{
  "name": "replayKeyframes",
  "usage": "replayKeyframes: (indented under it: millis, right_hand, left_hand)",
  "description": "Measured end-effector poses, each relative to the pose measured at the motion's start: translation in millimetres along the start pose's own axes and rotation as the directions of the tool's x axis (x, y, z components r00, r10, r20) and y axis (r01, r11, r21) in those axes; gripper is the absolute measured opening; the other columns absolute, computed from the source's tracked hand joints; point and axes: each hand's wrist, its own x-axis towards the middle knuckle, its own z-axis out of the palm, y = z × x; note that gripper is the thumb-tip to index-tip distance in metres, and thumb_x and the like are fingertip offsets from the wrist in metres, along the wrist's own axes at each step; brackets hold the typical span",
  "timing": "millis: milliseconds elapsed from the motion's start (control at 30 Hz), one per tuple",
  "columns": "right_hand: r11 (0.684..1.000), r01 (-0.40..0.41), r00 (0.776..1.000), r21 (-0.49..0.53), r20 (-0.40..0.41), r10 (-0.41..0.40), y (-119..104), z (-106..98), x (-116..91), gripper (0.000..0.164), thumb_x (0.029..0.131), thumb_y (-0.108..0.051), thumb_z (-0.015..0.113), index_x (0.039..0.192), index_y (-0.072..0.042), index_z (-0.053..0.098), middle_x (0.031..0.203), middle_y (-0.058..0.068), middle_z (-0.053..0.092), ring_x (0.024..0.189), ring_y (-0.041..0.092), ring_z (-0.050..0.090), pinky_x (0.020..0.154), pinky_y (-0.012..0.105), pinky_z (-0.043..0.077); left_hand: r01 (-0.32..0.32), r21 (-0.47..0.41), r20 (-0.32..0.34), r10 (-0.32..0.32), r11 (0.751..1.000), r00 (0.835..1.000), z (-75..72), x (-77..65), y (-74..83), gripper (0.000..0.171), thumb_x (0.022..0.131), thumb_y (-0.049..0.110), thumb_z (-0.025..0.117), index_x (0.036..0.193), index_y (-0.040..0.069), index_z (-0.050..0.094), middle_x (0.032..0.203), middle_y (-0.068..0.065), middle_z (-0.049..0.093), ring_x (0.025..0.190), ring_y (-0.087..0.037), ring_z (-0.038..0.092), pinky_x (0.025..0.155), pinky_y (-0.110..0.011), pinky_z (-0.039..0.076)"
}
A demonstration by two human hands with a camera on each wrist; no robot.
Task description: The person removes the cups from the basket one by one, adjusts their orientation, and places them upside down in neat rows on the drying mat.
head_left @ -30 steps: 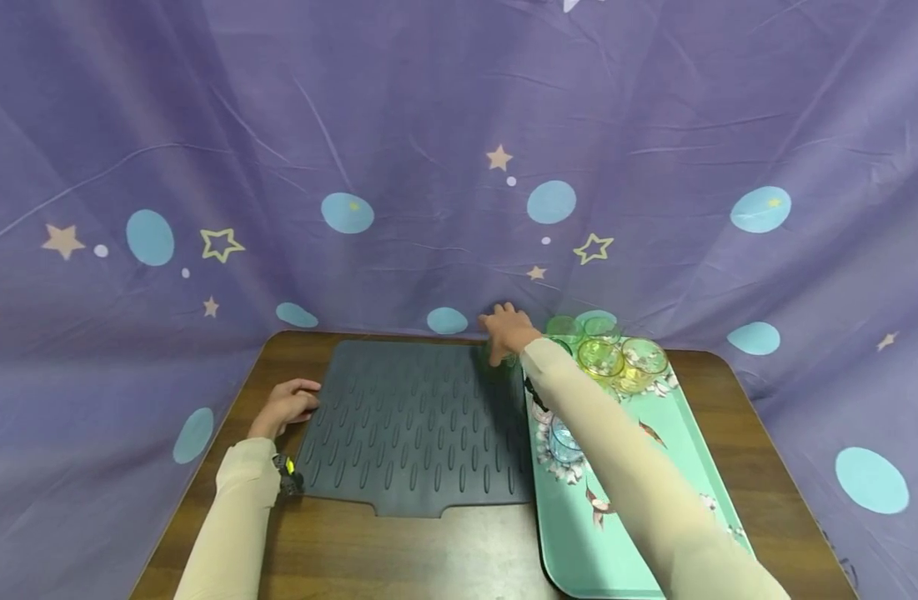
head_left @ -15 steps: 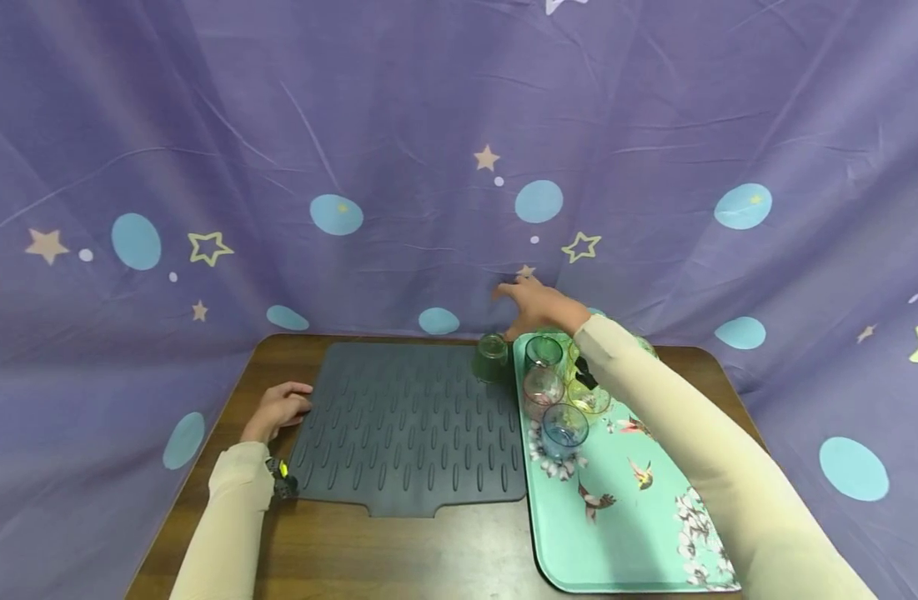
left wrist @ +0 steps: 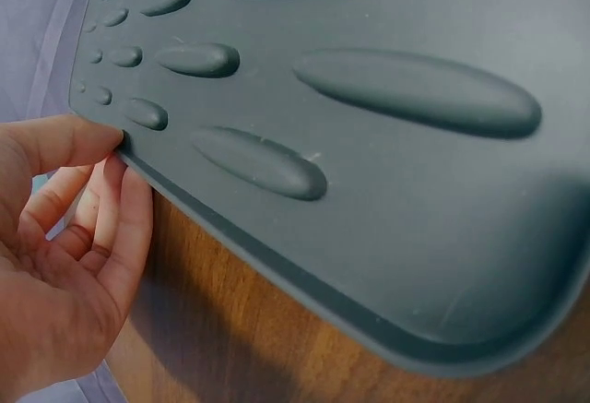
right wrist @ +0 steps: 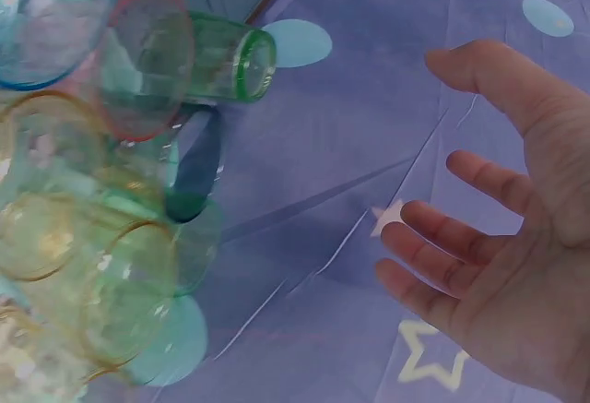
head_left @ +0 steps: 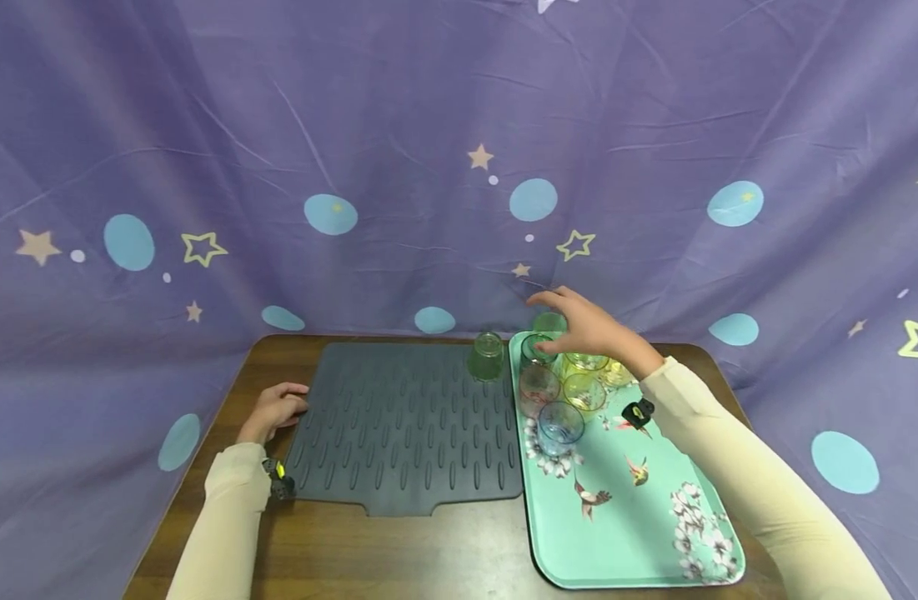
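Observation:
My left hand (head_left: 274, 410) is at the left edge of a dark grey ridged drying mat (head_left: 398, 417); in the left wrist view its thumb and fingers pinch the mat's rim (left wrist: 249, 251). A green glass (head_left: 486, 358) stands upside down on the mat's far right corner. My right hand (head_left: 582, 323) hovers over the far end of a mint tray (head_left: 616, 533), thumb and fingers spread, holding nothing. Beneath and beside it are a dark green glass (head_left: 537, 352), a pink glass (head_left: 537, 396), a blue glass (head_left: 559, 429) and several yellow and light green ones, partly hidden.
A wooden table (head_left: 398, 554) carries mat and tray side by side. Directly behind them hangs a purple curtain (head_left: 398, 167) with stars and blue spots. The tray's nearer part shows printed birds and flowers.
My right hand has let go of the green glass, leaving it on the mat, and has moved right over the tray's glasses. The left hand stays at the mat's edge.

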Motion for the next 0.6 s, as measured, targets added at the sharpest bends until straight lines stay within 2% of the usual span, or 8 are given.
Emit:
replayKeyframes:
  millis: [100,300,500,600]
  right_hand:
    - [1.0,0.01,0.999,0.028,-0.043,-0.009,7.0,4.2,-15.8,0.074,0.085,-0.026,0.083,0.149,-0.011,0.049,0.141,0.02,0.05,0.125,0.036,0.052,0.1,0.058,0.047]
    - [0.996,0.02,0.99,0.086,-0.139,-0.007,21.9,18.8,-45.4,0.069,0.084,-0.022,0.082,0.145,-0.008,0.052,0.137,0.019,0.054,0.122,0.038,0.054,0.098,0.058,0.049]
    - [0.99,0.008,0.985,0.141,-0.172,0.017,33.1,38.0,-68.4,0.068,0.083,-0.019,0.083,0.142,-0.003,0.054,0.135,0.021,0.056,0.117,0.04,0.057,0.094,0.057,0.051]
    - [0.988,0.004,0.983,0.157,-0.182,0.025,36.9,47.0,-77.7,0.067,0.081,-0.019,0.085,0.138,0.0,0.055,0.133,0.021,0.059,0.115,0.042,0.059,0.094,0.059,0.051]
  left_hand:
    - [0.005,0.003,0.001,-0.005,1.0,1.0,-0.3,-0.5,0.4,0.045,0.092,0.001,0.058,0.134,-0.011,0.05,0.123,-0.024,0.058,0.086,-0.005,0.058,0.077,-0.029,0.058]
    - [0.017,0.01,-0.002,-0.017,1.0,1.0,-1.0,-1.1,1.0,0.045,0.092,0.001,0.06,0.135,-0.01,0.051,0.109,-0.013,0.065,0.085,-0.004,0.06,0.079,-0.031,0.059]
    - [0.008,0.011,0.004,-0.008,1.0,1.0,-0.8,-1.4,2.9,0.044,0.093,0.001,0.057,0.135,-0.011,0.05,0.127,-0.026,0.057,0.086,-0.004,0.058,0.079,-0.031,0.058]
    - [0.01,0.015,0.005,-0.01,1.0,1.0,0.8,-1.4,2.7,0.044,0.093,0.002,0.057,0.135,-0.011,0.05,0.128,-0.027,0.056,0.085,-0.003,0.058,0.079,-0.03,0.058]
